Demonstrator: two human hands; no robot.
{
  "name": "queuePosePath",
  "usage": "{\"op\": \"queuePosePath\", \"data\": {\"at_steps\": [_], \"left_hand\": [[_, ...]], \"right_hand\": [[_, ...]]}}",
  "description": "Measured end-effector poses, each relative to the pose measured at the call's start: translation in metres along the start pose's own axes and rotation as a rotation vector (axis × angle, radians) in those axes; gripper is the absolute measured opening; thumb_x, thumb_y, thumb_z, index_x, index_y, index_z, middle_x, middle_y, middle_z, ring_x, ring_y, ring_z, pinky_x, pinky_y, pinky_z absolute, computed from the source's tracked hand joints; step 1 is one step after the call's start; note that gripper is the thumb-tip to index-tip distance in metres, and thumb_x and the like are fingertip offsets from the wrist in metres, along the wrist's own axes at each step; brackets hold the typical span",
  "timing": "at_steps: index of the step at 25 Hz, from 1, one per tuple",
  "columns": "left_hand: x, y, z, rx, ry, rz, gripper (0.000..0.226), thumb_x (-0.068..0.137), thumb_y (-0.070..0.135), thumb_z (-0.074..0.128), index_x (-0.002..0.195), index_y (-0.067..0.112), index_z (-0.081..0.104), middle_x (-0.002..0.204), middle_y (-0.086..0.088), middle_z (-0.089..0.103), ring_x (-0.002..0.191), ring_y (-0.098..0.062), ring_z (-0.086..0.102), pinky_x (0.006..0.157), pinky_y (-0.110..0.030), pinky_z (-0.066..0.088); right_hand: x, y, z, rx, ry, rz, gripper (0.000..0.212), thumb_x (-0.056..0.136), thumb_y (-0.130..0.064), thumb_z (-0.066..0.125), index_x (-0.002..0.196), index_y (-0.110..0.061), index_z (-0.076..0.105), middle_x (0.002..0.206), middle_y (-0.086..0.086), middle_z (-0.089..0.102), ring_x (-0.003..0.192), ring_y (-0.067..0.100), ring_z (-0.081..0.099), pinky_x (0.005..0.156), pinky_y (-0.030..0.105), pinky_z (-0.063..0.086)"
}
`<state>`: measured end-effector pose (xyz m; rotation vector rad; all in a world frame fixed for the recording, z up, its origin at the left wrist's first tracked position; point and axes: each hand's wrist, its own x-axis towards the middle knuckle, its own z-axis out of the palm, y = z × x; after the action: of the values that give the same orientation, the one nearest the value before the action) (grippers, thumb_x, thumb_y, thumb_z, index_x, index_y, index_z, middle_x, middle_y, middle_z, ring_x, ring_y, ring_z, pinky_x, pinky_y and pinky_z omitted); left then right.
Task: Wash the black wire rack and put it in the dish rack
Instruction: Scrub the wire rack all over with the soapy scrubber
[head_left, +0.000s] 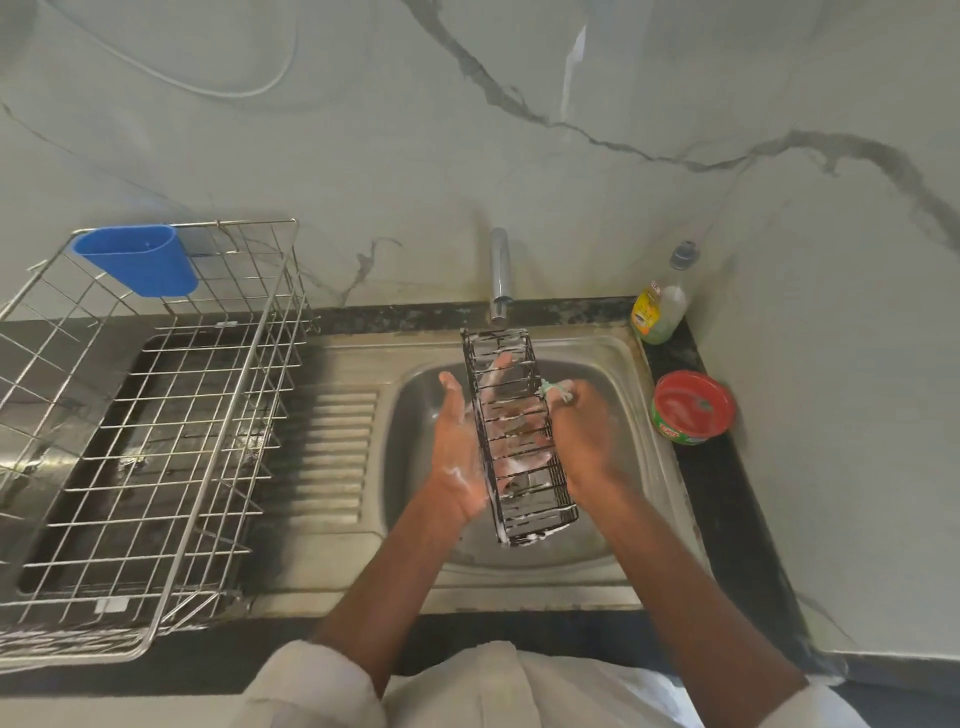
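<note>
Head view: the black wire rack (519, 436) is held over the sink (613, 358), just below the tap (500, 273), long axis running roughly 12 to 6 o'clock. Step in hand, by my reading, is the soapy scrub. The left hand (460, 452) supports the rack from its 9 o'clock side, palm open and fingers (498, 366) stretched straight behind the wires, foam on the palm. The right hand (584, 431) sits at the rack's 3 o'clock side, fingers curled around a small green scrubber (555, 389) pressed against the upper edge. To do this well: keep the flat left palm backing the mesh so the wires do not flex, work the scrubber along each crossbar and into the corner joints, turn the rack to reach all faces, then rinse under the tap before moving it. No water stream is discernible. The rack is a narrow, open-topped basket of thin black wire, streaked with white suds, thickest at its near end. The dish rack (156, 447) stands at 9 o'clock on the worktop (727, 499), well apart.
</note>
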<state>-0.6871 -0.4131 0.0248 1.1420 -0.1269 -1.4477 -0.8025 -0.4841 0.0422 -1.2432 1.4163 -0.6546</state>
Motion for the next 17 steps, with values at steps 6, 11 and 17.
{"op": "queuePosePath", "data": {"at_steps": [6,11,17], "left_hand": [[0.009,-0.005,0.000,-0.299,-0.122,-0.059,0.079,0.095,0.089,0.024,0.153,0.045,0.055,0.155,-0.025,0.054,0.145,-0.047,0.051,0.112,-0.073,0.044],[0.013,-0.003,0.004,-0.387,-0.161,0.048,0.078,0.095,0.090,0.025,0.150,0.045,0.058,0.139,-0.021,0.063,0.120,-0.038,0.062,0.093,-0.057,0.060],[0.010,0.002,0.003,-0.284,-0.032,0.053,0.074,0.102,0.080,0.029,0.142,0.030,0.065,0.094,-0.013,0.075,0.065,-0.022,0.073,0.059,-0.034,0.062]], "right_hand": [[-0.008,0.008,-0.003,-0.185,0.274,-0.315,0.021,0.100,-0.004,0.057,0.118,-0.015,0.059,0.107,0.003,0.065,0.087,0.014,0.062,0.063,0.020,0.042],[-0.015,0.001,-0.012,-0.475,0.361,-0.603,0.016,0.092,-0.006,0.069,0.105,-0.015,0.071,0.102,0.001,0.070,0.094,0.020,0.064,0.073,0.028,0.048],[-0.029,0.007,0.007,-0.676,0.254,-0.778,0.025,0.083,-0.005,0.060,0.090,-0.020,0.079,0.095,-0.003,0.074,0.090,0.024,0.061,0.062,0.034,0.053]]}}
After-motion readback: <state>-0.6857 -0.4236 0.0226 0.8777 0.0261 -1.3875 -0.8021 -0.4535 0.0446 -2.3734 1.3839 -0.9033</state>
